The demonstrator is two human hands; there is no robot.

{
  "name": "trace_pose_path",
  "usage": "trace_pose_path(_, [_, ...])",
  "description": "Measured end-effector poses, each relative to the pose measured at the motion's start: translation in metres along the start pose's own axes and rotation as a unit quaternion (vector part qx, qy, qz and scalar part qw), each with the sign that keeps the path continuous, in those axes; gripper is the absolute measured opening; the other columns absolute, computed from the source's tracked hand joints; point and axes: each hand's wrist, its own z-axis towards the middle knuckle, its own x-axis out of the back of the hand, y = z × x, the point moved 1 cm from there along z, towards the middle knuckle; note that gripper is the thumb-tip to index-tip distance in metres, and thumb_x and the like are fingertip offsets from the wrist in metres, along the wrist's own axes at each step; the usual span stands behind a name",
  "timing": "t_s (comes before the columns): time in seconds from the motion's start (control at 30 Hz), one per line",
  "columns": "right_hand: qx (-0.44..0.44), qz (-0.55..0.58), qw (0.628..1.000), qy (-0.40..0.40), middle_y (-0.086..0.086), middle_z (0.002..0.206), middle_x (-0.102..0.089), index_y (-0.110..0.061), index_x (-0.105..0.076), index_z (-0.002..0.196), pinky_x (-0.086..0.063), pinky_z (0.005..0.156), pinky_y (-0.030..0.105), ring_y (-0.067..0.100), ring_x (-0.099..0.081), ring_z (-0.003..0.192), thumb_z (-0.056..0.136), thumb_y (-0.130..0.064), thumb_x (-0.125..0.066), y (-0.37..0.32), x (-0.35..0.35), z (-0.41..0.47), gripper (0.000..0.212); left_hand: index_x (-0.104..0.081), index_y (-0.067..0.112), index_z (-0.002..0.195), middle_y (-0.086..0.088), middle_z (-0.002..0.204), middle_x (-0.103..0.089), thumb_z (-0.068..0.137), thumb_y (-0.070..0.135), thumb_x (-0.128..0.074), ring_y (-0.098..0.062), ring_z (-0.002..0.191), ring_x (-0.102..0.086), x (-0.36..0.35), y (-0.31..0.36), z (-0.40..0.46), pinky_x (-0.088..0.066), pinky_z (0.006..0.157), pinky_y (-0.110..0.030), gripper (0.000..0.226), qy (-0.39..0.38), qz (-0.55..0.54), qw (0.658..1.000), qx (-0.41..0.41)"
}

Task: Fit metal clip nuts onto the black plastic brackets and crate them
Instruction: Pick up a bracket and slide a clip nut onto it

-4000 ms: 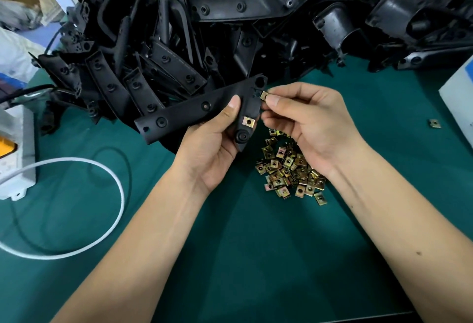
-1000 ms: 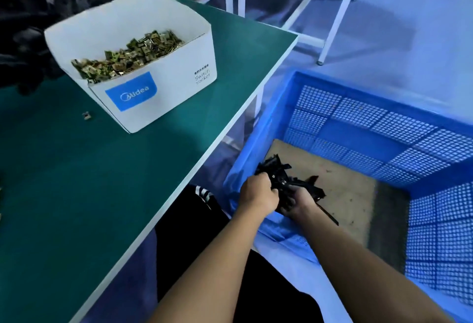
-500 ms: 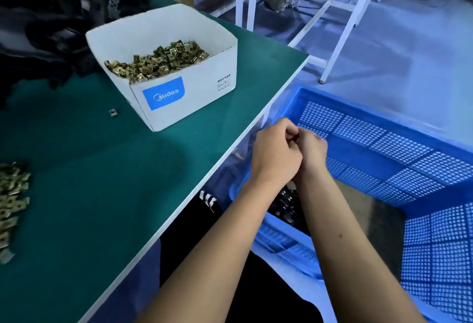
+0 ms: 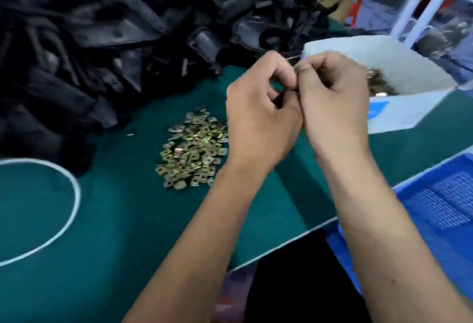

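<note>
Hands (image 4: 297, 107) now above table (image 4: 128, 220), curled together

We have one view only, worn on the head, looking forward and steeply down over both forearms onto the green table (image 4: 107, 220). It sits close: the hands fill mid-frame, a black bracket heap (image 4: 102, 28) upper left, a blue crate (image 4: 435, 194) lower right.

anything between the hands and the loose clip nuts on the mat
Nothing visible. The clip nut pile lies on bare green mat just left of the left hand; the right hand is farther right, against the left.
</note>
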Motion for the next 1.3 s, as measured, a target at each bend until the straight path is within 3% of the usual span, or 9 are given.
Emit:
trace_pose_path(0.1, [0.062,-0.055,0.982,-0.168,-0.011,0.074,-0.066,-0.020,-0.069,0.078,-0.044,0.069,0.025,0.003,-0.059,0.075,0.094,-0.014,-0.053,-0.019,-0.069,-0.016,0.023,-0.059,0.009,0.074,0.008,0.068,-0.058,0.073,-0.005,-0.063,-0.004,0.063,-0.051,0.073,-0.029,0.005,-0.041,0.062,-0.022,0.015,0.086,0.114,0.990,0.016])
trace_pose_path(0.27, [0.175,-0.166,0.887,-0.394,0.001,0.094,-0.074,-0.024,-0.074,0.103,-0.056,0.081,0.039,0.025,-0.069,0.090,0.092,-0.023,-0.064,-0.033,-0.160,-0.057,0.015,-0.062,0.012,0.091,-0.001,0.090,-0.066,0.083,0.010,-0.062,-0.025,0.086,-0.062,0.194,-0.073,-0.001,-0.048,0.078,-0.042,0.009,0.189,0.385,0.900,0.074])
trace_pose_path(0.47, [0.310,-0.289,0.818,-0.390,0.007,0.118,-0.056,-0.018,-0.067,0.127,-0.049,0.088,0.040,0.031,-0.056,0.113,0.097,-0.025,-0.068,-0.026,-0.222,-0.077,0.030,-0.066,0.015,0.111,-0.012,0.120,-0.054,0.081,0.031,-0.075,-0.035,0.113,-0.047,0.251,-0.100,-0.013,-0.041,0.097,-0.039,0.035,0.119,0.584,0.790,0.145])
trace_pose_path(0.63, [0.285,-0.272,0.829,-0.398,0.008,0.109,-0.055,-0.010,-0.066,0.109,-0.049,0.078,0.038,0.031,-0.061,0.095,0.100,-0.017,-0.063,-0.024,-0.234,-0.075,0.012,-0.062,0.015,0.103,-0.013,0.117,-0.053,0.074,0.028,-0.071,-0.036,0.106,-0.049,0.258,-0.089,-0.010,-0.039,0.092,-0.037,0.033,0.262,0.585,0.763,0.083])
trace_pose_path(0.77, [0.294,-0.262,0.828,-0.398,0.009,0.113,-0.057,-0.013,-0.059,0.119,-0.052,0.079,0.041,0.033,-0.063,0.095,0.100,-0.017,-0.063,-0.024,-0.230,-0.080,0.020,-0.051,0.014,0.117,-0.013,0.132,-0.045,0.075,0.028,-0.074,-0.036,0.114,-0.046,0.266,-0.097,-0.013,-0.034,0.084,-0.037,0.051,0.289,0.583,0.734,0.196])
trace_pose_path(1.03, [0.252,-0.162,0.857,-0.420,-0.002,0.093,-0.064,-0.015,-0.074,0.094,-0.054,0.077,0.030,0.014,-0.063,0.081,0.095,-0.020,-0.074,-0.020,-0.216,-0.068,0.005,-0.051,-0.005,0.113,-0.009,0.110,-0.047,0.067,0.002,-0.052,-0.021,0.095,-0.042,0.275,-0.088,-0.016,-0.032,0.084,-0.016,0.046,0.485,0.321,0.803,0.129])
trace_pose_path(1.13, [0.214,-0.053,0.890,-0.398,-0.014,0.081,-0.061,-0.013,-0.073,0.102,-0.042,0.067,0.012,0.000,-0.057,0.070,0.097,-0.021,-0.071,-0.024,-0.201,-0.056,0.009,-0.052,-0.009,0.105,-0.009,0.096,-0.048,0.073,-0.001,-0.048,-0.017,0.085,-0.045,0.272,-0.088,-0.013,-0.042,0.080,-0.030,0.033,0.537,0.159,0.825,0.075])
trace_pose_path(1.23, [0.197,-0.012,0.902,-0.384,-0.017,0.079,-0.063,-0.013,-0.076,0.100,-0.043,0.068,0.010,-0.003,-0.060,0.070,0.099,-0.016,-0.068,-0.021,-0.187,-0.044,0.009,-0.051,-0.001,0.094,-0.009,0.081,-0.056,0.083,-0.008,-0.041,-0.019,0.072,-0.049,0.257,-0.087,-0.007,-0.040,0.066,-0.030,0.016,0.494,-0.171,0.852,0.024])
trace_pose_path(1.3, [0.166,0.023,0.911,-0.377,-0.010,0.076,-0.069,-0.012,-0.076,0.094,-0.051,0.066,0.017,0.003,-0.067,0.067,0.096,-0.011,-0.069,-0.014,-0.179,-0.039,0.007,-0.052,0.006,0.088,0.002,0.071,-0.059,0.097,-0.007,-0.039,-0.009,0.064,-0.051,0.239,-0.090,-0.005,-0.041,0.063,-0.020,0.021,0.434,-0.242,0.864,0.075])
